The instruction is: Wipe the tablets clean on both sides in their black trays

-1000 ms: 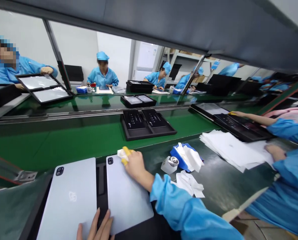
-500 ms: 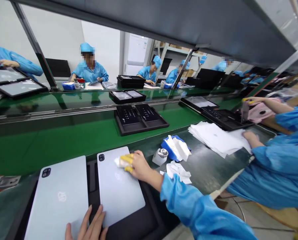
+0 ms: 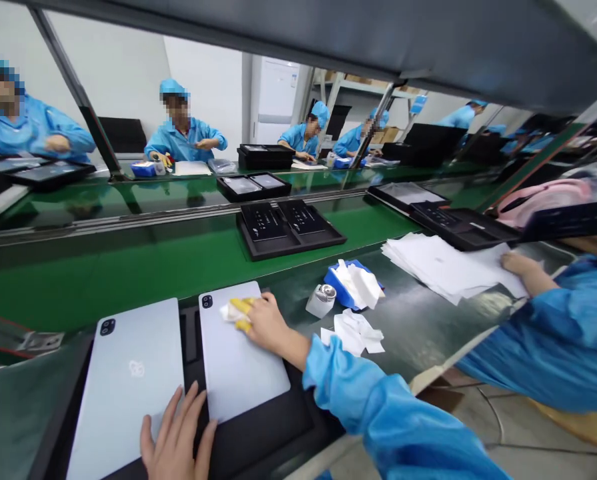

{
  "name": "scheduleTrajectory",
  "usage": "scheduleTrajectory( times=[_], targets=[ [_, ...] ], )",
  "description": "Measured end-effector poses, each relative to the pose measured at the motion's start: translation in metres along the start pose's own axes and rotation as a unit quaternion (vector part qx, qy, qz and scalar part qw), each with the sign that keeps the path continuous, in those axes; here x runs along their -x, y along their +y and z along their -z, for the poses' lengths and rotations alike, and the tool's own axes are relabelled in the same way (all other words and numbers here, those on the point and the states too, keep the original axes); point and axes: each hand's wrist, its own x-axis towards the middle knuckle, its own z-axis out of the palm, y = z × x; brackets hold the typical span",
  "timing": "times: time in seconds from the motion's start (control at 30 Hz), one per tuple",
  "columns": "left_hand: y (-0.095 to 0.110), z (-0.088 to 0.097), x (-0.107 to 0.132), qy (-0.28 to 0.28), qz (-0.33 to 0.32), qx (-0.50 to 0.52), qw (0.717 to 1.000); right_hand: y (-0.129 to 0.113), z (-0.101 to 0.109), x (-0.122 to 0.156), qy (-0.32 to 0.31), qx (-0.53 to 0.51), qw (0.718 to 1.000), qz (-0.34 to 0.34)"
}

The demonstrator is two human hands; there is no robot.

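Two pale tablets are lying backs-up in the black tray (image 3: 258,440) — the right tablet (image 3: 241,363) is getting pressed by the right hand (image 3: 263,323), fingers closed on a white wipe (image 3: 228,311) near its camera corner (yellow fingertip covers showing). Left hand (image 3: 175,437) is resting flat, fingers spread, at the tray's near edge, overlapping the left tablet (image 3: 128,380). Right of the tray, a small metal-capped bottle (image 3: 321,300) is standing.

A small bottle (image 3: 321,300) and crumpled wipes (image 3: 354,331) crowd the tray's (image 3: 258,440) right side.
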Motion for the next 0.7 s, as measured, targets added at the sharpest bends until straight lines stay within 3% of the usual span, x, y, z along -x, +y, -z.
scheduleTrajectory(
  times=[0.07, 0.13, 0.27, 0.37, 0.47, 0.57, 0.63, 0.7],
  targets=[
    [-0.003, 0.008, 0.001, 0.024, 0.021, -0.004, 0.999, -0.015, 0.001, -0.021, -0.003, 0.022, 0.999, -0.032],
    [-0.01, 0.016, 0.003, 0.044, 0.039, -0.005, 0.998, -0.037, -0.007, -0.011, -0.018, 0.021, 1.0, 0.006],
    [-0.026, 0.027, 0.012, 0.059, 0.079, -0.004, 0.995, -0.064, -0.033, 0.069, -0.036, -0.013, 0.977, 0.208],
    [-0.031, 0.026, 0.018, 0.056, 0.098, 0.003, 0.994, -0.05, -0.04, 0.108, -0.041, -0.054, 0.961, 0.269],
    [-0.023, 0.019, 0.018, 0.039, 0.07, 0.022, 0.997, -0.016, -0.028, 0.083, -0.035, -0.069, 0.977, 0.201],
    [-0.004, 0.008, 0.015, 0.009, 0.032, 0.032, 0.999, 0.013, -0.005, 0.02, -0.006, -0.02, 0.999, 0.025],
    [0.008, 0.001, 0.012, -0.021, 0.025, 0.012, 0.999, 0.017, 0.007, -0.019, 0.023, 0.011, 0.996, -0.084],
    [0.017, -0.004, 0.009, -0.037, 0.023, -0.029, 0.999, 0.007, 0.012, -0.047, 0.041, 0.02, 0.991, -0.123]
  ],
)
